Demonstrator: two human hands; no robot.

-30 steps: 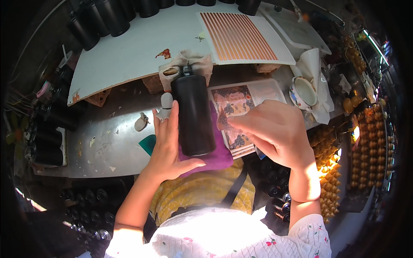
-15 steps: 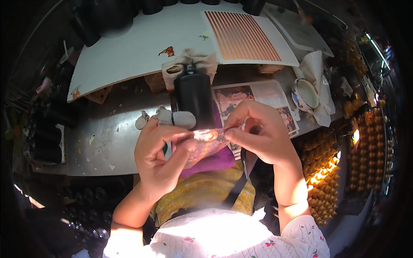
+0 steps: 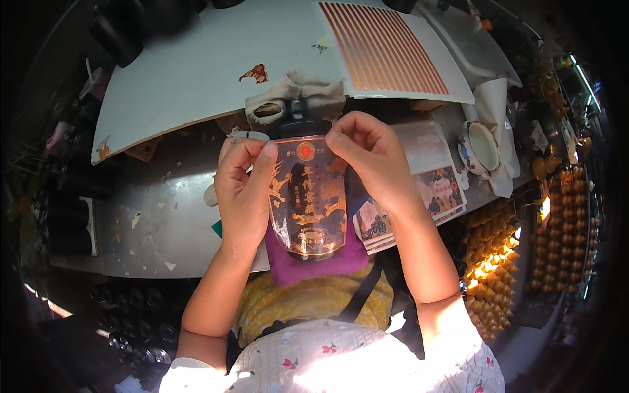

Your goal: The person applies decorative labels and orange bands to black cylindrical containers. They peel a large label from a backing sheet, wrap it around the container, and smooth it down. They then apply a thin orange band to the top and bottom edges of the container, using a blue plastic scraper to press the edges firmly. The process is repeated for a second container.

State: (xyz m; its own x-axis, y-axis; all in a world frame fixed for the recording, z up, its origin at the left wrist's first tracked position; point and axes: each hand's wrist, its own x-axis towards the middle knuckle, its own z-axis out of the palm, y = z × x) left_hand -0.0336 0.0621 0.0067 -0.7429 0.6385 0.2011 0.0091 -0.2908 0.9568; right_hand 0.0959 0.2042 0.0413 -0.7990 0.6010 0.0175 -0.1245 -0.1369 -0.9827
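A see-through decal sheet (image 3: 308, 209) with gold and orange patterns and a red round emblem hangs stretched between my hands. My left hand (image 3: 242, 183) pinches its upper left corner, and my right hand (image 3: 373, 154) pinches the upper right one. Behind the sheet lies a black bottle (image 3: 298, 127), its neck pointing away from me and resting at a whitish cloth pad (image 3: 321, 90). The bottle's body shows dark through the decal; whether the two touch I cannot tell. Under them is a purple cloth (image 3: 321, 267) at the bench edge.
Printed decal sheets (image 3: 440, 190) are stacked to the right, beside an enamel bowl (image 3: 483, 147). A white board (image 3: 196, 85) spans the back, bearing an orange-striped sheet (image 3: 393, 52). Black bottles (image 3: 69, 223) stand left; gold bead-like rows (image 3: 495, 275) are at lower right.
The decal, earlier tilted and seen nearly edge-on close to me, is now spread flat facing up over the bottle. Both hands have moved forward, away from me.
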